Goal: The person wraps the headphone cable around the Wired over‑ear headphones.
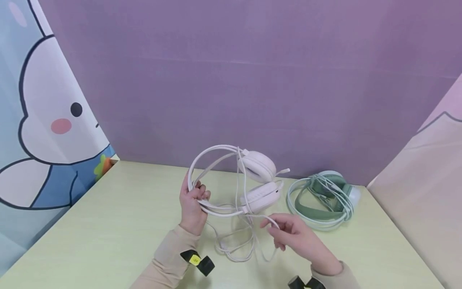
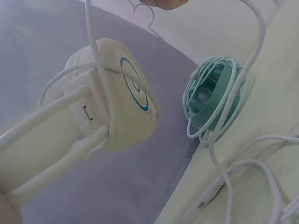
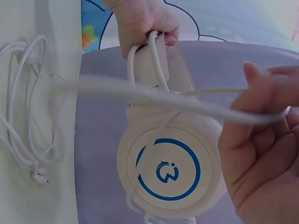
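My left hand grips the headband of a white wired headset, holding it up over the table with its ear cups to the right. A small microphone stub sticks out beside the cups. White cable wraps round the ear cups, and more of it lies in loose loops on the table below. My right hand pinches a stretch of this cable to the right of the lower cup. In the right wrist view, a blue ring logo shows on the ear cup, with the cable crossing in front.
A green headset with its pale cable coiled round it lies at the table's right rear. The light yellow table meets a purple backdrop behind. In the left wrist view, a plug lies among the cable loops.
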Motion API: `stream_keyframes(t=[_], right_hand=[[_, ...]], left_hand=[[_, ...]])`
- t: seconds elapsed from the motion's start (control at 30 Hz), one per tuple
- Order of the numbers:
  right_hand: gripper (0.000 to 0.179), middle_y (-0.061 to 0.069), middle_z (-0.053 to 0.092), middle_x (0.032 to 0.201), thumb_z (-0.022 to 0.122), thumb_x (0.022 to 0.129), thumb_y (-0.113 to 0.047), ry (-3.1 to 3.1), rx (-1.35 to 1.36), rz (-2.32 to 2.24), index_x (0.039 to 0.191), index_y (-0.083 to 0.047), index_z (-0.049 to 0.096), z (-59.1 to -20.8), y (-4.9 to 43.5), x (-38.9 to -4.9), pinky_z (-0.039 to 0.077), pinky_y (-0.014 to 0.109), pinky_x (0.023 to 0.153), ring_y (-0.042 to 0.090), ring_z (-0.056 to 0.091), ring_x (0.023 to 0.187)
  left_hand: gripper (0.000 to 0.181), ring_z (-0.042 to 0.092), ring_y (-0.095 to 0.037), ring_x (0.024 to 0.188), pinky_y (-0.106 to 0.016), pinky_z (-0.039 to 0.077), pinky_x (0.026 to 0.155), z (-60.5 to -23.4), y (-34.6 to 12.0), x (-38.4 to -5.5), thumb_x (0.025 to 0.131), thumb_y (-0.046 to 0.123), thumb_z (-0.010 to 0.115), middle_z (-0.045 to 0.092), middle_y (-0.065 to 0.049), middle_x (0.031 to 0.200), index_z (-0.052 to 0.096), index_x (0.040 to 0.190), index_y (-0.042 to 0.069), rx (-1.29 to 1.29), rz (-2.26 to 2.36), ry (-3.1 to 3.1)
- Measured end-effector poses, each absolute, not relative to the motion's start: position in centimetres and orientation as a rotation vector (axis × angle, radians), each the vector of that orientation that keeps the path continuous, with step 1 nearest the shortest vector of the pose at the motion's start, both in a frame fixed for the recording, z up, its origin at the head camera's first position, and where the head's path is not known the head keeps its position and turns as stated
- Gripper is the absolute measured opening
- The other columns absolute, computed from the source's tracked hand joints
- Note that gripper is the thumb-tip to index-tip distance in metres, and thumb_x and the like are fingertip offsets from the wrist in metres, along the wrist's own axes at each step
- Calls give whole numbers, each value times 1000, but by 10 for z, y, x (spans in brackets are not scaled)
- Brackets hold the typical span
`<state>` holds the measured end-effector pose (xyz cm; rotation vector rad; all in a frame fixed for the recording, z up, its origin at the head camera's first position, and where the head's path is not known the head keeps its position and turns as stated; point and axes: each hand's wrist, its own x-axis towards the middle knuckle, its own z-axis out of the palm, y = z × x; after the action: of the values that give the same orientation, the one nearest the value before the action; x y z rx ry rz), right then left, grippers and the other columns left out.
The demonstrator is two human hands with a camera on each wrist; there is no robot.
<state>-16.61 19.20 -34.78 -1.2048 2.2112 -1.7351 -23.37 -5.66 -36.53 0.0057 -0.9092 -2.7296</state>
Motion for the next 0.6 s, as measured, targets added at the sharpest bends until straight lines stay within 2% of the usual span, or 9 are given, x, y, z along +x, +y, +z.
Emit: stream_keyframes(t=[0.1, 0.2, 0.3, 0.43, 0.5, 0.6], right_hand=[[27, 9, 45, 65, 48, 89, 13, 2326, -1308, -1638, 112, 4, 57, -347, 194, -168, 37, 19, 42, 6, 38, 49], [32, 0, 48, 68, 53, 84, 14, 2552, -1497, -1426, 109, -4, 62, -345, 196, -168, 34, 13, 47, -2, 35, 55], [31, -6, 53, 72, 56, 80, 11, 2857, -1708, -1188, 97, -12, 66, -341, 198, -167, 33, 6, 52, -7, 36, 59], [17, -7, 59, 72, 53, 93, -10, 3199, -1858, -1062, 88, -11, 69, -333, 201, -168, 30, 4, 51, -4, 37, 55], [29, -5, 60, 67, 50, 97, -26, 3318, -1842, -1065, 86, -7, 70, -328, 202, -170, 32, 5, 48, -3, 39, 51], [42, -6, 56, 58, 53, 93, -42, 3445, -1711, -1096, 83, -5, 70, -321, 206, -176, 33, 9, 46, 0, 38, 47]], left_hand=[[81, 31, -4, 56, -12, 33, 49, -364, -57, -233, 71, -19, 23, 32, 1, 81, 25, 148, 8, -4, -2707, -948], [81, 31, -4, 57, -12, 34, 49, -364, -56, -232, 72, -20, 26, 34, 2, 81, 26, 148, 7, -29, -2667, -1000], [80, 32, -5, 58, -13, 33, 49, -365, -54, -231, 72, -21, 28, 36, 2, 78, 27, 147, 4, -73, -2626, -1066], [81, 31, -6, 58, -15, 30, 49, -368, -50, -229, 69, -21, 27, 35, 2, 75, 25, 147, 1, -144, -2613, -1136], [82, 30, -6, 58, -16, 27, 50, -369, -49, -228, 68, -21, 27, 34, 2, 74, 25, 147, 1, -164, -2618, -1147], [83, 30, -6, 58, -17, 27, 50, -369, -49, -227, 67, -20, 26, 33, 2, 74, 26, 147, 2, -169, -2622, -1148]])
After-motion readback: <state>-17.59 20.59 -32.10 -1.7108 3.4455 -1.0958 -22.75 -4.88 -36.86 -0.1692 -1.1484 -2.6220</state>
